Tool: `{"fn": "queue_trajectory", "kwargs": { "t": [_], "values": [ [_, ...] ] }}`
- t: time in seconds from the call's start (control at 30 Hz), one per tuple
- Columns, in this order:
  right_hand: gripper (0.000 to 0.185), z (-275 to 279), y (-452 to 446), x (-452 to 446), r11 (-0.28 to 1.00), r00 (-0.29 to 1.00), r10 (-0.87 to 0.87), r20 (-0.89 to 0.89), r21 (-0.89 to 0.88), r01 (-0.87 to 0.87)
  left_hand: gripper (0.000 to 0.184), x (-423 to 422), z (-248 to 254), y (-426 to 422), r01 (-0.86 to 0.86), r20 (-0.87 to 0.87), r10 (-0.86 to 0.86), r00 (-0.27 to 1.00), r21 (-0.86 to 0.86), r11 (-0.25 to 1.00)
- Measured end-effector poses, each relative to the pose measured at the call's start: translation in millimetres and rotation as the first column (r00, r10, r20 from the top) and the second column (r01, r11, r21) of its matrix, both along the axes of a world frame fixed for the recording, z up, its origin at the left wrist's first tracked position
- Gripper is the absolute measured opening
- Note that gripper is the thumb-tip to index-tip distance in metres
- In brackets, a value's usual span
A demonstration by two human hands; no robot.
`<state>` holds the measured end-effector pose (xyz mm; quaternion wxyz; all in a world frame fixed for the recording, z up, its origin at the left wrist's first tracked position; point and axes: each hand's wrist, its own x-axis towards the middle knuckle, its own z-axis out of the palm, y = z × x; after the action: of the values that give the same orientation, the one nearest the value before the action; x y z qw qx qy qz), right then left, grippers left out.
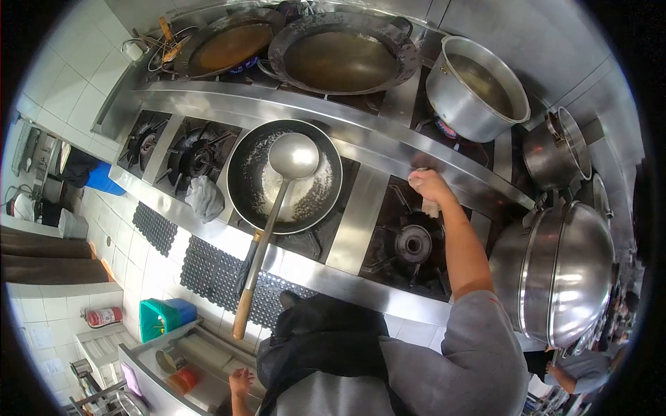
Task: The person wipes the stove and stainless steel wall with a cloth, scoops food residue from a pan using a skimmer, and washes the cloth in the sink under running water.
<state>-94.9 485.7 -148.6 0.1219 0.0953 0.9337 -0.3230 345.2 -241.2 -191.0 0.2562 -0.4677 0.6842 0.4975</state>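
Observation:
My right hand (431,187) is closed round a pale crumpled cloth (430,207), above the back of a bare gas burner (413,243) and close to the steel ledge. Low on the left, my left hand (241,382) hangs away from the stove with loosely curled fingers and nothing visible in it. Between the two, a black wok (239,177) rests on the stove with a whitish residue inside. A large ladle (294,157) lies across it, its bowl in the wok and its wooden handle reaching past the front edge.
A grey cloth (205,199) lies at the stove's front edge. Behind stand two wide pans of liquid (340,59) (232,48) and an aluminium pot (466,104) over a flame. A big domed steel vessel (555,274) is at right. Another person (583,371) stands beyond it.

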Motion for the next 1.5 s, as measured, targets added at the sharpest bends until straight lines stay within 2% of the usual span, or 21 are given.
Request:
{"fn": "queue_trajectory", "kwargs": {
  "t": [0.1, 0.27, 0.43, 0.63, 0.67, 0.73, 0.8, 0.87, 0.93, 1.0, 1.03, 1.1, 1.13, 1.17, 1.2, 1.23, 1.27, 1.3, 1.33, 1.43, 1.5],
  "values": [
    [0.027, 28.7, -4.4, 15.0, 1.0, 0.999, 0.002, -0.05, 0.0, -0.002, 0.024, -0.5, 1.5, -6.1, -0.029, 0.006, 0.029, 1.0, 0.001, 1.0],
    [0.039, 44.5, 3.3, 61.3, 0.846, 0.733, -0.478, -0.484, -0.031, 0.532, 0.023, 0.6, 15.0, 6.3, -0.101, -0.025, 0.1, 0.995, -0.024, 0.995],
    [0.049, 45.5, -22.0, 50.2, 0.962, 0.7, 0.006, -0.715, 0.195, 0.191, 0.024, 1.3, 22.2, 15.7, 0.117, 0.013, -0.117, 0.993, -0.001, 0.993],
    [0.038, 33.2, -39.3, 1.4, 0.883, 0.806, 0.355, -0.473, 0.453, -0.123, 0.022, -15.4, 23.8, -1.1, 0.058, 0.043, -0.055, 0.998, -0.073, 0.996],
    [0.03, 51.9, -33.2, -4.6, 0.944, 0.983, 0.182, -0.031, 0.285, -0.166, 0.022, -18.1, 18.4, -6.4, 0.049, 0.039, -0.046, 0.998, -0.065, 0.997],
    [0.047, 80.9, -10.3, 3.8, 0.93, 0.867, 0.309, 0.39, 0.067, -0.361, 0.021, -19.9, 7.9, -15.4, -0.025, -0.063, 0.022, 0.998, -0.053, 0.998],
    [0.023, 113.1, 7.0, 23.0, 0.941, 0.945, 0.274, 0.177, 0.155, -0.302, 0.019, -20.1, -0.7, -5.9, -0.031, -0.145, 0.025, 0.989, -0.04, 0.999],
    [0.024, 126.1, 21.1, 34.1, 0.968, 0.975, 0.215, -0.055, 0.143, -0.205, 0.019, -19.0, -6.4, 5.3, -0.023, -0.113, 0.013, 0.994, -0.087, 0.996],
    [0.038, 137.6, 23.7, 39.5, 0.995, 0.958, -0.1, -0.269, 0.0, 0.104, 0.019, -16.0, -5.0, 21.7, -0.005, -0.086, -0.001, 0.996, -0.06, 0.998],
    [0.041, 120.9, 10.5, 34.6, 0.994, 0.896, -0.08, -0.437, 0.035, 0.106, 0.019, -9.3, -15.2, 18.1, 0.032, -0.052, -0.034, 0.998, -0.036, 0.999],
    [0.043, 105.3, 4.9, 28.5, 0.993, 0.871, -0.03, -0.491, 0.087, 0.083, 0.019, 10.5, -44.2, -3.0, 0.324, -0.239, -0.335, 0.911, -0.084, 0.942],
    [0.045, 75.6, -7.4, 18.9, 0.961, 0.863, 0.224, -0.452, 0.249, -0.119, 0.019, 18.7, -52.9, -17.4, 0.584, -0.387, -0.602, 0.698, -0.18, 0.792],
    [0.048, 47.8, -12.9, 20.0, 0.94, 0.914, 0.222, -0.338, 0.323, -0.109, 0.018, 13.9, -43.5, -20.0, 0.193, -0.308, -0.105, 0.946, 0.271, 0.943],
    [0.039, 31.7, -18.2, 26.1, 0.896, 0.847, 0.314, -0.428, 0.429, -0.114, 0.017, 11.6, -35.5, -24.4, -0.298, -0.002, 0.37, 0.929, 0.589, 0.751],
    [0.031, 21.9, -24.8, 33.4, 0.842, 0.764, 0.41, -0.499, 0.53, -0.105, 0.017, 9.2, -29.0, -26.7, -0.297, 0.0, 0.365, 0.931, 0.582, 0.757],
    [0.031, 35.9, -36.3, 37.8, 0.846, 0.766, 0.403, -0.501, 0.523, -0.103, 0.017, 2.8, -21.2, -24.0, -0.201, -0.059, 0.23, 0.971, 0.312, 0.928],
    [0.027, 56.9, -42.4, 39.2, 0.802, 0.944, 0.323, -0.065, 0.548, -0.237, 0.017, -4.5, -15.4, -19.9, -0.087, -0.077, 0.088, 0.993, 0.014, 0.996],
    [0.022, 79.1, -48.8, 42.6, 0.774, 0.903, 0.181, 0.39, 0.509, -0.375, 0.017, -10.2, -8.4, -16.7, -0.094, -0.079, 0.095, 0.992, 0.011, 0.996],
    [0.019, 91.4, -35.7, 56.4, 0.725, 0.785, 0.403, 0.47, 0.359, -0.587, 0.019, -13.3, -1.5, -14.0, -0.112, -0.131, 0.115, 0.985, 0.033, 0.993],
    [0.021, 136.8, -24.1, 62.2, 0.865, 0.802, 0.322, 0.503, 0.189, -0.466, 0.021, -18.8, 8.4, 10.6, -0.07, -0.191, 0.07, 0.979, 0.008, 0.998],
    [0.022, 152.8, -10.1, 61.8, 0.925, 0.959, 0.256, 0.126, 0.255, -0.28, 0.021, -11.1, 4.4, 21.0, 0.004, -0.193, -0.013, 0.981, -0.05, 0.999]
  ]
}}
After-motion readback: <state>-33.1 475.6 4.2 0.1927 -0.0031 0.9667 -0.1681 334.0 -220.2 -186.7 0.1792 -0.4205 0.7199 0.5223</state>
